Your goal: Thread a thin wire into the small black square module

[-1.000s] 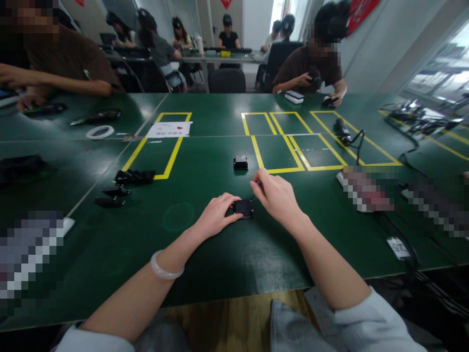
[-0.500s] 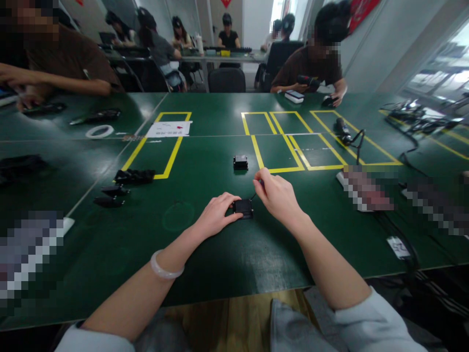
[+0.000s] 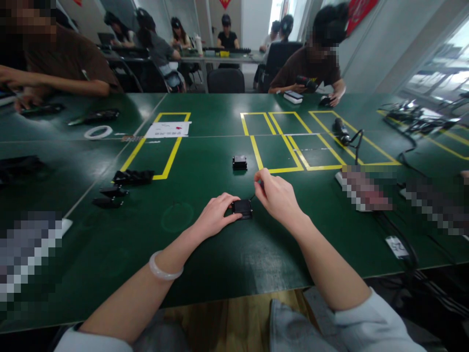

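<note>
My left hand (image 3: pixel 216 213) grips a small black box-shaped part (image 3: pixel 243 209) on the green table, thumb along its near side and fingers at its far left corner. Pinched in my right hand (image 3: pixel 274 193) is a thin dark tool (image 3: pixel 252 197), mostly hidden by the fingers; its exact kind I cannot make out. The tool's slim tip reaches the far right corner of the part, though contact is too small to confirm. Just beyond my hands stands a second black box-shaped part (image 3: pixel 240 163).
Several black pieces (image 3: pixel 126 177) lie to the left. Yellow tape outlines (image 3: pixel 282 170) mark the green table (image 3: pixel 208 264). A paper sheet (image 3: pixel 168 129) and a white tape roll (image 3: pixel 98 132) are farther left. Cables (image 3: pixel 410 139) and a black device (image 3: pixel 341 131) lie right. Co-workers sit across.
Both hands keep almost the same pose on the black part and the tool. The whole view has shifted very slightly.
</note>
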`<move>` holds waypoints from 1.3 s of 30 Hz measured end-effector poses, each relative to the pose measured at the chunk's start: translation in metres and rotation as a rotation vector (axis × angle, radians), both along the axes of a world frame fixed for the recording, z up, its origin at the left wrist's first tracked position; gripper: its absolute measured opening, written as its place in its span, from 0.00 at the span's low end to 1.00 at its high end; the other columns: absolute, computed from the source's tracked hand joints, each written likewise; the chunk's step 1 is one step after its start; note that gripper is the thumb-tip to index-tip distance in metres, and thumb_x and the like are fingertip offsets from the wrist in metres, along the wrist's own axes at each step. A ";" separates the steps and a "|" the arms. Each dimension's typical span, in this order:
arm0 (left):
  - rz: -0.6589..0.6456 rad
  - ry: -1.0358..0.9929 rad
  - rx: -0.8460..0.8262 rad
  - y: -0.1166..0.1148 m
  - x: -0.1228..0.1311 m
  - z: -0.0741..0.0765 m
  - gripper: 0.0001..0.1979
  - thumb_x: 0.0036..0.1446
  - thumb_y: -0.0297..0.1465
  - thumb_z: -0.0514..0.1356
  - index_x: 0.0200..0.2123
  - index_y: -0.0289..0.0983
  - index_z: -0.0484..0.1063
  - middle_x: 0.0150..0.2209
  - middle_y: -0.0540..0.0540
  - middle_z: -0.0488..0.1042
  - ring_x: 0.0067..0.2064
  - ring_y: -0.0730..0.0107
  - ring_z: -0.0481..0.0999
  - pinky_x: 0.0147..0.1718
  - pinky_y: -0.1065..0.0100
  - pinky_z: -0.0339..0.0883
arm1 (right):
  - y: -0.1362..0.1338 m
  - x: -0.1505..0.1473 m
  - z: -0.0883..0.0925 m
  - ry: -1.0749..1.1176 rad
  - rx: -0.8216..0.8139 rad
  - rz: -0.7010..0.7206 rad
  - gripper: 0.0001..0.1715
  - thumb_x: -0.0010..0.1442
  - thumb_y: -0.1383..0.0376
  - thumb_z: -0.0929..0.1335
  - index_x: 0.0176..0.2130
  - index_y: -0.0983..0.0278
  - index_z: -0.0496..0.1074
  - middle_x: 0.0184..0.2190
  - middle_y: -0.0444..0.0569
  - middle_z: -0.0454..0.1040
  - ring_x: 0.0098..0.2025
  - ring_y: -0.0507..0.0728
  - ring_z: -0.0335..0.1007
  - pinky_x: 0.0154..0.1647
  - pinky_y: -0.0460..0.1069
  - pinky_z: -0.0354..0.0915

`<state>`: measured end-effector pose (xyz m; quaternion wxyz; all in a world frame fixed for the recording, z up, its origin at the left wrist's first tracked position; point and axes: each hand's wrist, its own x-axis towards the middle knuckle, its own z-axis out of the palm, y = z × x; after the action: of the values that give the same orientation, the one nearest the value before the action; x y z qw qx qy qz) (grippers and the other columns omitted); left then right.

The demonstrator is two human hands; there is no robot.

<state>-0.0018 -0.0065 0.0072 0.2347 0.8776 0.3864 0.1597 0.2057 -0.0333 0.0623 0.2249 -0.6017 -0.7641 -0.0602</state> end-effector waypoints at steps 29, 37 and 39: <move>-0.004 -0.009 -0.009 -0.001 0.001 0.002 0.16 0.61 0.40 0.58 0.50 0.40 0.68 0.45 0.45 0.71 0.45 0.60 0.72 0.46 0.61 0.64 | -0.003 -0.001 0.002 0.021 0.000 0.049 0.11 0.66 0.64 0.57 0.42 0.63 0.66 0.29 0.46 0.75 0.29 0.53 0.67 0.34 0.48 0.55; -0.001 -0.009 -0.013 -0.001 0.001 0.002 0.17 0.61 0.41 0.58 0.50 0.40 0.68 0.46 0.44 0.71 0.45 0.60 0.72 0.46 0.60 0.64 | -0.003 -0.001 0.003 0.022 -0.033 0.026 0.15 0.68 0.58 0.56 0.40 0.62 0.66 0.28 0.46 0.74 0.29 0.54 0.67 0.33 0.48 0.54; 0.004 -0.005 -0.015 -0.001 0.001 0.002 0.17 0.61 0.41 0.58 0.50 0.40 0.69 0.46 0.44 0.71 0.45 0.60 0.72 0.46 0.60 0.64 | -0.003 -0.001 0.003 0.014 -0.031 0.026 0.14 0.68 0.60 0.56 0.40 0.62 0.66 0.28 0.46 0.75 0.29 0.53 0.66 0.33 0.47 0.54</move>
<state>-0.0009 -0.0071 0.0094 0.2420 0.8746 0.3888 0.1594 0.2047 -0.0359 0.0650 0.2214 -0.5955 -0.7711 -0.0413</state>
